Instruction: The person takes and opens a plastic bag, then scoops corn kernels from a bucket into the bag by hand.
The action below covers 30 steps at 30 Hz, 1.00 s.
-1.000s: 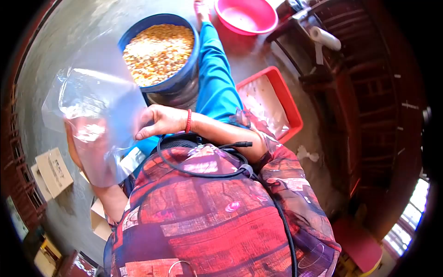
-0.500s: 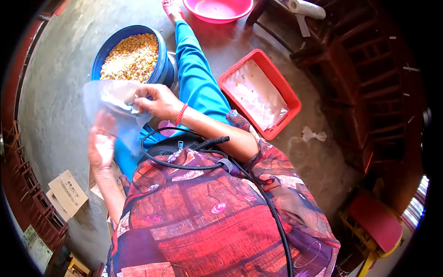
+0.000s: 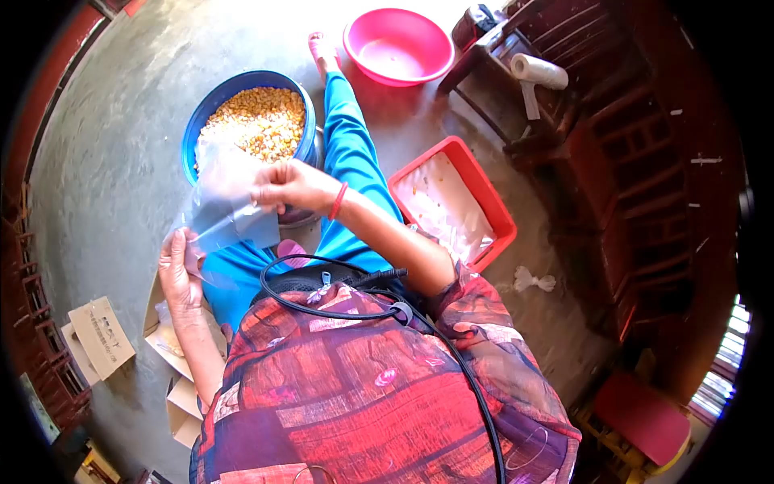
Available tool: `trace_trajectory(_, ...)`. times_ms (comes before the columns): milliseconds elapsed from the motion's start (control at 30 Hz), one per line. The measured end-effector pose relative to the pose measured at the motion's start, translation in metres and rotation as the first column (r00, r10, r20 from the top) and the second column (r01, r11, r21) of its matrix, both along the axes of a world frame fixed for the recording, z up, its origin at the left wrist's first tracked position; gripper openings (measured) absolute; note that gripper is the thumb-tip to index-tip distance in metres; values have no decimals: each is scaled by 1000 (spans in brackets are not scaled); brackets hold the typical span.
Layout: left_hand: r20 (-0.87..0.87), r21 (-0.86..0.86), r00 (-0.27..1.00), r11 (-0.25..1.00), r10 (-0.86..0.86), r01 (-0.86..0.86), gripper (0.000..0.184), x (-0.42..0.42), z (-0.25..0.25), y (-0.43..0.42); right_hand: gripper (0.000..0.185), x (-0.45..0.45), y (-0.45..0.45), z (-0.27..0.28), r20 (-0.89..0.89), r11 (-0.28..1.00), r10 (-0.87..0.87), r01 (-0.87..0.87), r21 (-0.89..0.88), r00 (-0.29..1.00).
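A clear plastic bag (image 3: 222, 202) is stretched between my two hands, in front of a blue tub (image 3: 190, 145) of yellow-orange kernels (image 3: 262, 121). My right hand (image 3: 294, 185), with a red bracelet on the wrist, pinches the bag's upper right part. Lower on the left, my left hand (image 3: 179, 270) has its fingers closed on the bag's lower left edge. The bag looks thin and flat, and nothing shows inside it.
A red tray (image 3: 500, 218) holding plastic sheets lies to the right. Beyond my foot is a pink basin (image 3: 447, 56). A plastic roll (image 3: 540, 71) rests on a dark wooden chair. Cardboard boxes (image 3: 101, 339) stand at the left, with a cable across my lap.
My left hand was open beside the bag and is now closed on its edge. My right hand still pinches the bag, now held more stretched out.
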State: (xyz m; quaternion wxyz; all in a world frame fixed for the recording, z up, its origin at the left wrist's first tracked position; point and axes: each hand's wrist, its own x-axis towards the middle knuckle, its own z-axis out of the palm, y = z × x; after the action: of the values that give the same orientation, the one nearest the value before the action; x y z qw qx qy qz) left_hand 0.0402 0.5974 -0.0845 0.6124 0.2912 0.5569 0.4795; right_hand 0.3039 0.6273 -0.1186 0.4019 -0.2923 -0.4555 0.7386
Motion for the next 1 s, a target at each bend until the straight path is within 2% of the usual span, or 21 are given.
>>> trace_trajectory(67,36,158,997,984,74,-79,10,-3,4,5,17,6,20,27,-38,997,-38,41,69,999)
trace_trajectory(100,43,164,994,981,97,-103,10,-5,7,5,18,8,29,38,-75,992,-48,56,116,996)
trace_trajectory(167,108,265,994,964,-25,-5,12,-7,17,3,17,5,42,65,-123,991,-128,133,32,984)
trace_trajectory(200,55,199,989,969,135,-144,16,8,28,-1,19,4,45,78,-168,989,-128,139,57,978)
trace_trajectory(233,117,195,987,972,112,-134,17,7,25,-3,20,1,48,90,-217,988,-115,135,80,969)
trace_trajectory(267,281,212,959,972,41,-104,14,0,13,-2,21,-3,50,100,-305,998,-63,69,10,950)
trace_trajectory(300,266,109,934,955,240,-277,15,12,16,-6,22,-8,50,104,-396,998,-12,-16,-68,918)
trace_trajectory(367,369,140,905,950,213,-280,20,17,23,-10,24,-21,51,82,-346,981,-24,-44,-188,938)
trace_trajectory(433,481,153,865,958,143,-243,23,12,17,-11,26,-22,51,42,17,979,206,-205,-18,979)
trace_trajectory(500,525,131,834,952,169,-275,21,10,14,-13,33,-40,33,28,211,907,405,-420,26,889)
trace_trajectory(567,536,84,815,947,220,-311,20,10,18,-15,46,-52,16,32,218,856,509,-517,-20,833)
trace_trajectory(633,437,194,868,917,237,-348,17,7,15,-15,57,-68,5,48,256,857,494,-515,16,831)
trace_trajectory(667,347,259,902,899,255,-354,20,6,10,-15,64,-69,7,51,228,826,550,-563,-8,804)
trace_trajectory(700,323,268,906,892,273,-364,32,3,13,-16,68,-72,11,59,370,801,520,-590,104,770)
trace_trajectory(767,316,383,891,815,326,-434,44,-2,21,-17,59,-76,15,76,287,836,455,-515,187,843)
trace_trajectory(833,290,499,896,746,337,-442,50,-16,32,-20,46,-78,27,85,133,926,342,-358,121,930)
trace_trajectory(867,317,522,884,715,343,-465,48,-22,38,-22,40,-63,49,72,483,778,99,-370,507,870)
trace_trajectory(900,305,553,877,680,372,-481,37,-27,46,-26,35,-48,71,59,628,510,-347,-423,750,696)
trace_trajectory(933,217,640,900,641,378,-423,25,-35,47,-27,37,-55,78,73,434,849,-38,-200,489,900)
trace_trajectory(967,235,659,885,604,401,-449,19,-36,49,-28,40,-63,85,88,9,998,-7,7,62,1000)
trace_trajectory(1000,278,649,868,586,412,-486,18,-36,48,-29,44,-81,74,114,-462,986,114,-156,-54,879)
